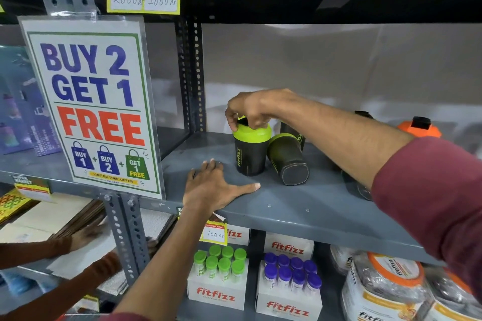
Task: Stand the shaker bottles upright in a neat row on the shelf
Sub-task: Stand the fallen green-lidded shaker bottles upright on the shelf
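Observation:
On the grey shelf (pixel 300 206) a black shaker bottle with a green lid (pixel 250 151) stands upright. My right hand (pixel 250 111) grips its lid from above. Right beside it a second black-and-green shaker (pixel 288 157) lies tipped over, its base facing me. Behind my right forearm a third black bottle (pixel 296 130) is partly hidden. A dark bottle (pixel 356 186) lies under my forearm, and an orange-lidded shaker (pixel 420 128) is farther right. My left hand (pixel 214 185) rests flat on the shelf, fingers spread, holding nothing.
A "Buy 2 Get 1 Free" sign (pixel 91 104) hangs at the shelf's left post. Below are Fitfizz boxes with green tubes (pixel 219 266) and purple tubes (pixel 289 275), and jars (pixel 386 286). Another person's hands (pixel 86 236) work at the lower left shelf.

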